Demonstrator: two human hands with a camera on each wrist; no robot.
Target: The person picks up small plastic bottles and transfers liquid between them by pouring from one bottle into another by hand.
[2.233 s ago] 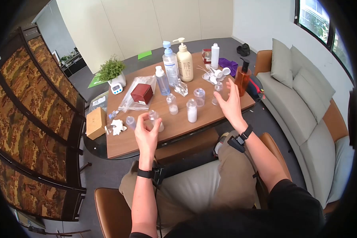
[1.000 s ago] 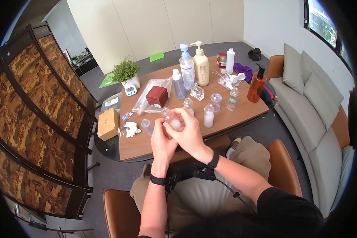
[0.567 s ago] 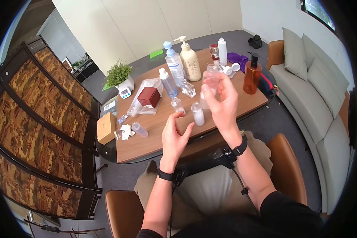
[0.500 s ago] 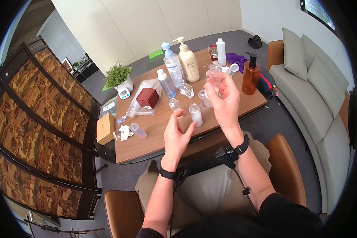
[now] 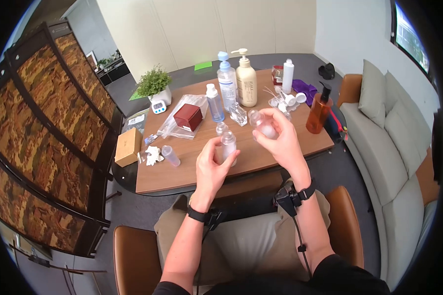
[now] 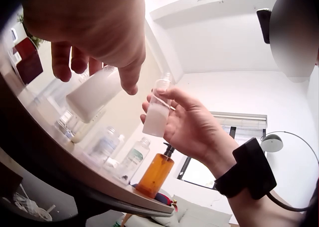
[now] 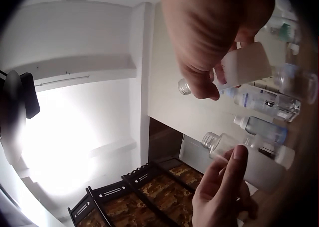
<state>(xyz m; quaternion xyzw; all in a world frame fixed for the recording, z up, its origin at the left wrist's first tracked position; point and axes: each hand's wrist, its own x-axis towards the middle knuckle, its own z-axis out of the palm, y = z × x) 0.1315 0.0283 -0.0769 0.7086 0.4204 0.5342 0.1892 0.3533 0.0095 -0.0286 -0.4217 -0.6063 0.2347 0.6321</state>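
In the head view my left hand (image 5: pixel 210 169) grips a clear, uncapped bottle (image 5: pixel 229 139) by its sides, above the table's front part. My right hand (image 5: pixel 284 145) holds a similar bottle (image 5: pixel 266 127), its open neck tilted left. The right wrist view shows the left thumb pressed along the left hand's bottle (image 7: pixel 261 170), which has a whitish lower part. From the left wrist view, the bottle (image 6: pixel 156 118) in my right hand also looks whitish below and clear above. The two bottles are apart. Another small bottle (image 5: pixel 221 129) stands just behind the left one.
Pump bottles (image 5: pixel 246 83) stand at the table's back, with a dark red box (image 5: pixel 188 118) on a plastic bag to their left. An amber pump bottle (image 5: pixel 319 114) is at the right edge. An empty-looking clear tube (image 5: pixel 171 156) and crumpled white tissue (image 5: pixel 153 155) sit at the left front.
My left hand, empty before, now grips a bottle that stood on the table. The bottle in my right hand has tipped from nearly upright toward the left, and that hand is lower.
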